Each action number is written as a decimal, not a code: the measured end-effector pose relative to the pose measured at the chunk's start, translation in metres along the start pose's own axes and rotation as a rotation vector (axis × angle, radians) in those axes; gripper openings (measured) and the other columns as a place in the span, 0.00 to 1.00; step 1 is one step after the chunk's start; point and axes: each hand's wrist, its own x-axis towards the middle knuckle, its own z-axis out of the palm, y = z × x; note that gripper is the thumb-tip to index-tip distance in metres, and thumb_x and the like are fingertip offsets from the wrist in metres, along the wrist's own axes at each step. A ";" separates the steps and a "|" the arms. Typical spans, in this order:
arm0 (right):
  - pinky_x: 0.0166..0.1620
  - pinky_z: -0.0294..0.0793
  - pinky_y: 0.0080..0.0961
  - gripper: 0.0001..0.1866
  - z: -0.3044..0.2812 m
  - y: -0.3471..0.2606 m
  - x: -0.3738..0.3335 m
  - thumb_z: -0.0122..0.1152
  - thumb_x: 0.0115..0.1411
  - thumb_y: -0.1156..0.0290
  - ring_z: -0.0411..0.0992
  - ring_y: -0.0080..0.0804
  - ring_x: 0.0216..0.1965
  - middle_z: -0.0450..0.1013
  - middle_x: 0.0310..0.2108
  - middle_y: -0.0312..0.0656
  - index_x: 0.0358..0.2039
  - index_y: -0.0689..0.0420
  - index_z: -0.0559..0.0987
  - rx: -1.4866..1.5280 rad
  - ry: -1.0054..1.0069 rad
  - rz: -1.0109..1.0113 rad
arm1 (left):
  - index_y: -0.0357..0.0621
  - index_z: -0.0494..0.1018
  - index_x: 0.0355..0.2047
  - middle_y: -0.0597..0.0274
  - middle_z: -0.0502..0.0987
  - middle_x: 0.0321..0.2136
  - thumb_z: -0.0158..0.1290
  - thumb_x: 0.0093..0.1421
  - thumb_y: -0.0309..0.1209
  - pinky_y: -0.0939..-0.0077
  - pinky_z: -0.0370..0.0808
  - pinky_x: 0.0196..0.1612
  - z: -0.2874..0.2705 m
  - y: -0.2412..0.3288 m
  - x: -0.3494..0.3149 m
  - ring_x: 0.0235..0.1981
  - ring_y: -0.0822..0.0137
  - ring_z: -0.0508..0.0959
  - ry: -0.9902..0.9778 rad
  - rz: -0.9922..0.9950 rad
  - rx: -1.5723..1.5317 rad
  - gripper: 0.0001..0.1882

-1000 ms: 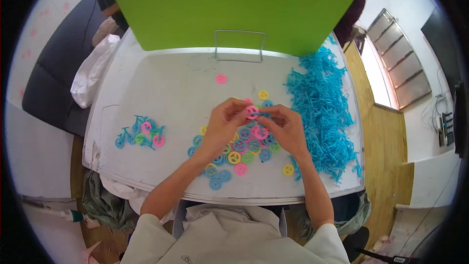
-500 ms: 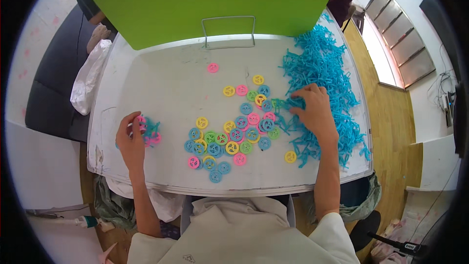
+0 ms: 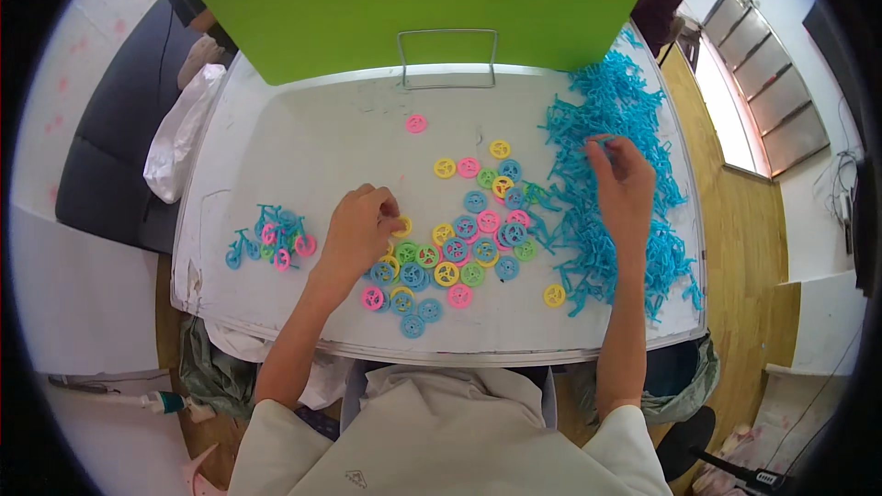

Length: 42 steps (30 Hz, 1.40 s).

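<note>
My left hand (image 3: 360, 231) is over the left side of a spread of small plastic wheels, its fingertips pinching a yellow wheel (image 3: 404, 226). Pink, green, blue and yellow wheels (image 3: 445, 274) lie loose and partly overlapping beside it. My right hand (image 3: 627, 186) is above a large heap of blue plastic frames (image 3: 634, 257); thumb and fingers are closed on a small blue frame (image 3: 603, 139), mostly hidden by them. Toward the left of the table sits a small cluster of joined toy bicycles (image 3: 277, 237), teal frames with coloured wheels.
A green panel (image 3: 413, 0) stands along the table's far edge, with a bent metal wire stand (image 3: 448, 86) before it. A lone pink wheel (image 3: 416, 124) lies near the back. At the table's left are a white bag (image 3: 184, 138) and a dark sofa (image 3: 110, 119).
My left hand has left the toy bicycle cluster and moved right to the wheels. My right hand has shifted up and right over the heap, lifting a blue frame. The view has shifted slightly.
</note>
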 end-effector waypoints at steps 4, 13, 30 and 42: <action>0.35 0.74 0.15 0.07 0.024 -0.008 -0.011 0.59 0.61 0.74 0.74 0.20 0.33 0.77 0.33 0.38 0.39 0.61 0.77 0.456 -0.221 0.179 | 0.38 0.75 0.30 0.56 0.75 0.31 0.63 0.47 0.24 0.68 0.73 0.37 0.007 0.011 0.011 0.32 0.61 0.77 -0.076 -0.041 -0.225 0.10; 0.36 0.79 0.18 0.10 0.045 -0.010 -0.023 0.60 0.60 0.75 0.77 0.23 0.33 0.77 0.35 0.41 0.41 0.63 0.75 0.466 -0.394 0.329 | 0.39 0.73 0.33 0.58 0.75 0.30 0.62 0.49 0.23 0.72 0.72 0.32 0.020 0.019 0.018 0.29 0.65 0.76 -0.066 0.118 -0.037 0.11; 0.33 0.74 0.14 0.08 0.062 -0.021 -0.043 0.65 0.53 0.81 0.77 0.19 0.32 0.79 0.30 0.40 0.35 0.64 0.79 0.370 -0.444 0.094 | 0.34 0.67 0.37 0.60 0.75 0.32 0.46 0.66 0.24 0.75 0.81 0.40 0.029 0.052 0.020 0.33 0.71 0.79 -0.140 -0.051 -1.106 0.04; 0.26 0.67 0.12 0.09 0.062 -0.024 -0.043 0.66 0.53 0.81 0.72 0.13 0.26 0.77 0.25 0.36 0.36 0.64 0.80 0.387 -0.452 0.176 | 0.34 0.68 0.32 0.56 0.78 0.31 0.47 0.63 0.18 0.74 0.82 0.40 0.037 0.058 0.018 0.34 0.69 0.80 0.028 -0.004 -1.016 0.02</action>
